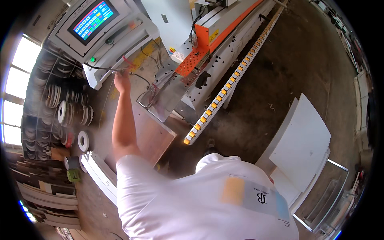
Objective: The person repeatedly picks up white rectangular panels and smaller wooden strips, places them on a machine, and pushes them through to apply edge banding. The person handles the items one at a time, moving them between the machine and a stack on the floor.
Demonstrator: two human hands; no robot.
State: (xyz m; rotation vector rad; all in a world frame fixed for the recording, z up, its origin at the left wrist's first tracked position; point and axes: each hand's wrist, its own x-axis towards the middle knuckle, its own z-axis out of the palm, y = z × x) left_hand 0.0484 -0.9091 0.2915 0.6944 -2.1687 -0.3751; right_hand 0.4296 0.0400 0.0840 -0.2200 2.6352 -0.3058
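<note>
My left arm stretches up and away from me, and my left hand (122, 82) is closed at the thin black hose (139, 77), below the control panel. The hose runs out on both sides of my fingers; what else they may grip is too small to make out. A thin red piece (128, 61) shows just above the hand. The control panel (76, 46) is grey, with a lit colour screen (94, 20) and a green button (93, 59). To the right of the hand lies the machine's perforated orange plate (191, 63). My right hand is out of the picture.
A rail with yellow rollers (218, 99) slants along the machine's right side. White panels (298, 140) are stacked at the right. Rolls of edge strip (72, 114) fill a rack at the left, near white strips (98, 172). A brown board (154, 138) lies beneath my arm.
</note>
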